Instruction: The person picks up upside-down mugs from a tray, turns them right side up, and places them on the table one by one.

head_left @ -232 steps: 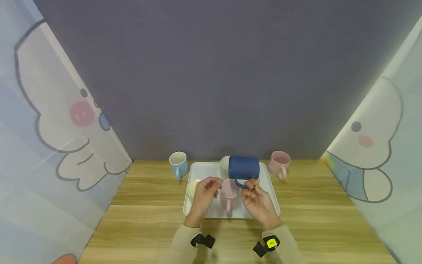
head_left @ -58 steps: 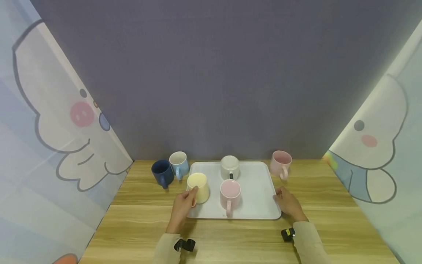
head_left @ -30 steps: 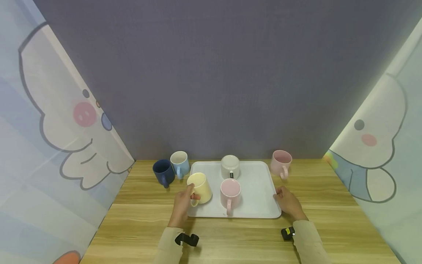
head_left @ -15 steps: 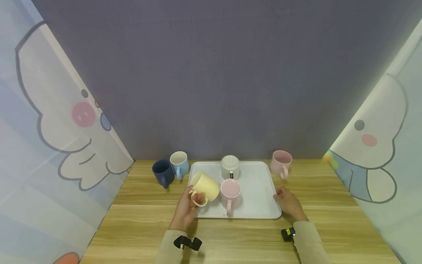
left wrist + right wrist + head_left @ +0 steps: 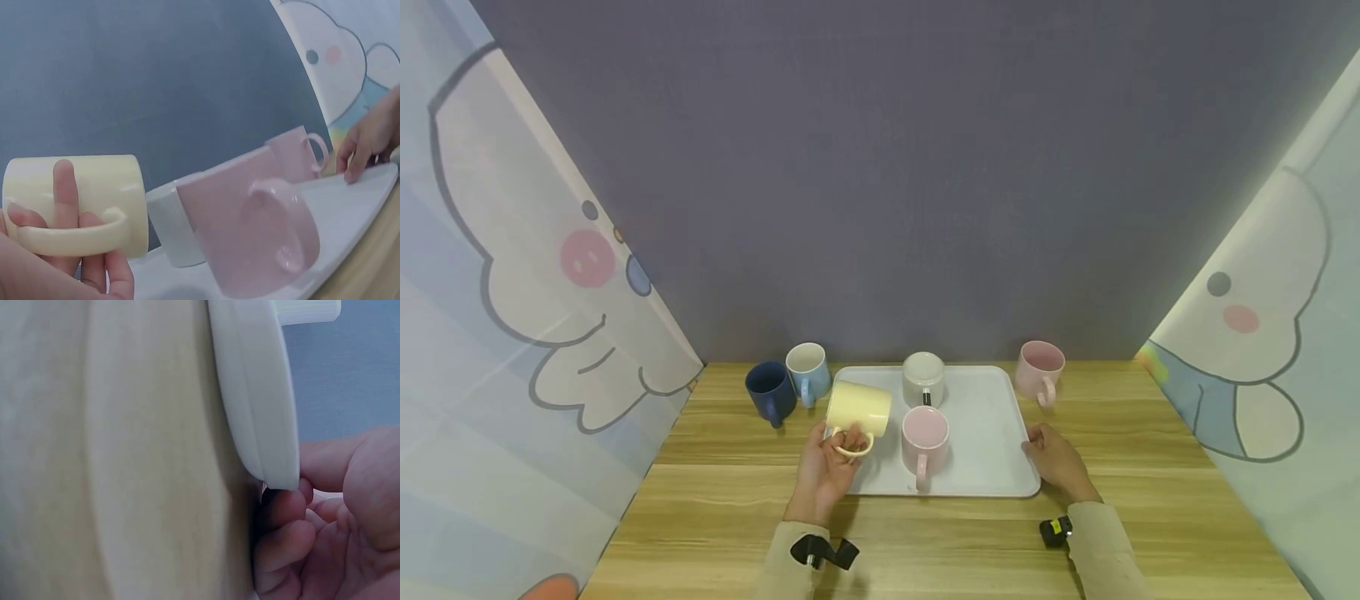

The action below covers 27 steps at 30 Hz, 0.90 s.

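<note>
My left hand [image 5: 827, 475] holds a pale yellow mug [image 5: 859, 407] by its handle, fingers through the loop. The mug lies on its side in the air over the left part of a white tray [image 5: 988, 450]. In the left wrist view one finger stretches along the yellow mug's wall [image 5: 106, 181]. My right hand [image 5: 1057, 461] pinches the tray's right rim, thumb above and fingers beneath, as the right wrist view shows at the tray edge [image 5: 265, 412]. On the tray, a pink mug [image 5: 925, 442] and a white mug [image 5: 922, 381] stand bottom up.
Left of the tray, a dark blue mug [image 5: 771, 390] and a light blue mug [image 5: 808, 375] stand mouth up on the wooden table [image 5: 715, 500]. Another pink mug [image 5: 1039, 371] stands mouth up behind the right hand. A grey wall [image 5: 880, 183] rises behind.
The dark blue mug, earlier in the right hand, stands at the left. My left hand has lifted the yellow mug and tipped it sideways. The right hand has moved to the tray's rim.
</note>
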Available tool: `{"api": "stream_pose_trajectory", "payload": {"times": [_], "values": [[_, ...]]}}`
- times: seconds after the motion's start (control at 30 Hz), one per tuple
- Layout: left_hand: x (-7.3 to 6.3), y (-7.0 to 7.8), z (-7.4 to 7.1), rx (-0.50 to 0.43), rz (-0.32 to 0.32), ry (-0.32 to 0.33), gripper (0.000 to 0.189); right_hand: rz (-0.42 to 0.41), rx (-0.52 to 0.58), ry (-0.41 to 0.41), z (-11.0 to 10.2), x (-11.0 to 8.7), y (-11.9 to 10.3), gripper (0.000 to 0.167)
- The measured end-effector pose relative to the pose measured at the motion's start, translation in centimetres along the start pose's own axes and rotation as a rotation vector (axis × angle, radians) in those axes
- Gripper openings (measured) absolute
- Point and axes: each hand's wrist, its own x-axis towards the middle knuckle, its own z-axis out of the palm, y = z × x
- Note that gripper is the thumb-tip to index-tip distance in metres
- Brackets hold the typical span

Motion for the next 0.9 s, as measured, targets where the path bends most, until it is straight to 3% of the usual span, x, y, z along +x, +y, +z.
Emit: {"api": "stream_pose_trajectory", "payload": {"times": [0.17, 0.37, 0.9], "values": [[0.0, 0.2, 0.2, -0.071, -0.035, -0.052, 0.065, 0.000, 0.006, 0.001, -0.1, 0.0, -0.1, 0.035], [0.0, 0.4, 1.1, -0.145, -0.059, -0.058, 0.064, 0.000, -0.003, 0.003, -0.1, 0.0, -0.1, 0.034], [0.0, 0.7, 2.3, -0.133, -0.053, -0.102, 0.078, 0.007, 0.014, -0.001, -0.2, 0.0, -0.3, 0.033]]}}
